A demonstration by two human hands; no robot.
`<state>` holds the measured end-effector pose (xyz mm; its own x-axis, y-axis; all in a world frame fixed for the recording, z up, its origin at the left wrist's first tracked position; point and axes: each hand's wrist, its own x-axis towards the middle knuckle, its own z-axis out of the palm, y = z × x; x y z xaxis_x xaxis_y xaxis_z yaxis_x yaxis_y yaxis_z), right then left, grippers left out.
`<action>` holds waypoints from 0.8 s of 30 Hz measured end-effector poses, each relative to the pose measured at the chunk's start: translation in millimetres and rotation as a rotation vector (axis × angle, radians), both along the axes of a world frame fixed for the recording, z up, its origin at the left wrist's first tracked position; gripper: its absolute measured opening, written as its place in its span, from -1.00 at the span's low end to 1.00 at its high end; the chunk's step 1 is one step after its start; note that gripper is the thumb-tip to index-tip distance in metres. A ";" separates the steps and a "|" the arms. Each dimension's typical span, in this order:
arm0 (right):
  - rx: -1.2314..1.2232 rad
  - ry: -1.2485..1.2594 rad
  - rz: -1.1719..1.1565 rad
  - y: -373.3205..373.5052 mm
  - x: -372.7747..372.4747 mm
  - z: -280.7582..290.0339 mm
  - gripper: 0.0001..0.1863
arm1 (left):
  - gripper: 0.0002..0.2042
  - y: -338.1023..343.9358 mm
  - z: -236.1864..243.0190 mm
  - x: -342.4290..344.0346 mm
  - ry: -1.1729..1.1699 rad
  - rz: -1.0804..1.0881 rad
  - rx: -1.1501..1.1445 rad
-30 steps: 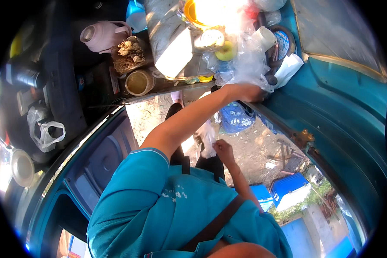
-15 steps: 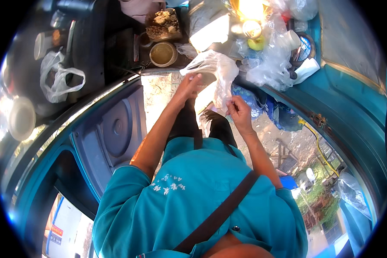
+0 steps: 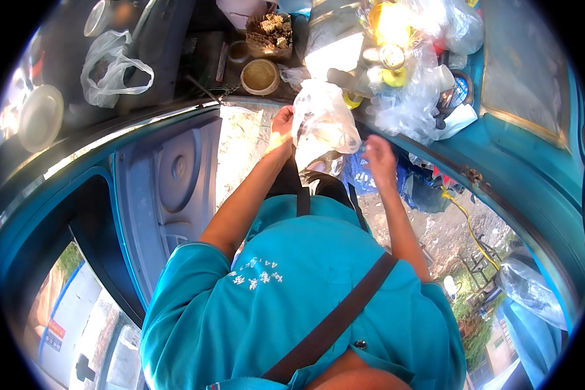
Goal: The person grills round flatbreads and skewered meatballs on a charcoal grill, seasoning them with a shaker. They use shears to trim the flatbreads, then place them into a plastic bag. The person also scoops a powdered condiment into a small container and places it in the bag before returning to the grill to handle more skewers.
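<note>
A thin, pale plastic bag (image 3: pixel 325 120) hangs puffed out in front of me, below the edge of the cluttered surface. My left hand (image 3: pixel 281 130) grips its left side, fingers closed on the film. Just right of the bag is my right hand (image 3: pixel 379 158), raised and smeared by motion. Its fingertips are close to the bag's lower right corner; whether they touch it or pinch anything, I cannot tell. Whatever may be inside the bag is hidden by the crumpled film.
Ahead stand a round bowl (image 3: pixel 260 77) and a box of dried brown pieces (image 3: pixel 269 35). Clear plastic bags (image 3: pixel 406 97) crowd the right side near a yellow item (image 3: pixel 393 77). A white handled bag (image 3: pixel 116 70) lies left. An open vehicle door (image 3: pixel 169 188) flanks me; a yellow cord (image 3: pixel 468 221) hangs right.
The bag was stretched between both hands; now it is fuller and rounder, gathered near my left hand. My right hand has shifted right, slightly away from it. The whole view has shifted a little.
</note>
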<state>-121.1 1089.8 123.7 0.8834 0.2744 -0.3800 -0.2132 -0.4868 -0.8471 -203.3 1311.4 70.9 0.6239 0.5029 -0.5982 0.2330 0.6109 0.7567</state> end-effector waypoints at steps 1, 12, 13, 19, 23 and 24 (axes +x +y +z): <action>-0.061 -0.251 0.067 11.1 6.1 14.2 -0.79 | -0.86 2.6 2.2 -1.5 -0.013 -0.033 0.110; 0.214 0.283 0.721 82.8 23.1 -33.4 -0.73 | -0.87 -15.1 59.5 9.7 -0.160 -0.654 0.619; 0.273 0.241 0.652 85.3 21.1 -35.8 -0.70 | -0.85 -15.8 62.0 8.9 -0.143 -0.727 0.546; 0.683 0.695 0.300 104.1 42.2 -62.2 -0.63 | -0.83 -28.3 84.2 -4.0 -0.304 -1.101 0.649; 0.748 0.681 0.117 86.6 37.3 -27.7 -0.53 | -0.77 -43.6 79.3 -19.0 -0.384 -1.191 0.518; 0.770 0.672 0.060 82.2 35.0 -20.1 -0.50 | -0.75 -41.6 79.8 -19.1 -0.388 -1.203 0.514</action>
<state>-86.1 1172.0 103.6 0.5297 0.6901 -0.4931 -0.7522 0.1136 -0.6491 -222.5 1269.8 150.7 0.9136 -0.3554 -0.1974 0.1384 -0.1846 0.9730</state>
